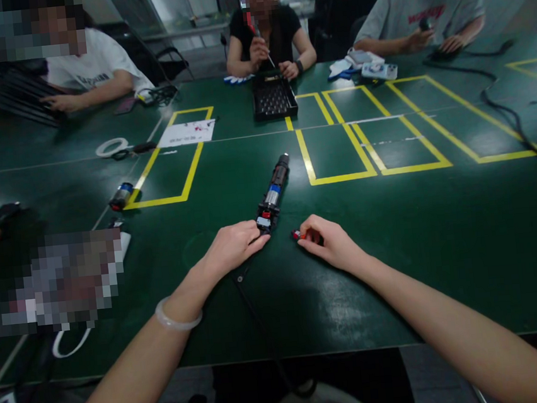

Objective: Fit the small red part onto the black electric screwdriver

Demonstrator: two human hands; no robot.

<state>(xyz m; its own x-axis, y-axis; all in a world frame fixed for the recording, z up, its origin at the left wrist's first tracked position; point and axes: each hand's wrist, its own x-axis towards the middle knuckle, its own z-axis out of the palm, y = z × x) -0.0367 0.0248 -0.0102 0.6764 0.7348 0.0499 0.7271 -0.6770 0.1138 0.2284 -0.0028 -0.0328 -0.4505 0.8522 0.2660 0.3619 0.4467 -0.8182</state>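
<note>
The left hand's (232, 246) fingers are bent closely around the near end of the exposed tool (274, 192), whose tip points away from the person and leans right; whether that tip touches the surface (443, 241) cannot be told. The right hand (327, 240), just right of the tool's near end, pinches a small red-and-black part (296, 235) between thumb and fingers, apart from the tool. A dark cord (254, 307) runs on the near side of the tool, toward the person. Well left of the tool lies a blue-and-silver cylinder (122, 195). Beyond the tool and to its left lies a white sheet (188, 133); beyond it and to its right are yellow tape outlines (342, 178). Directly beyond the tool stands a black tray (276, 113), over which a co-worker (237, 43) holds a red-handled implement (250, 22).
</note>
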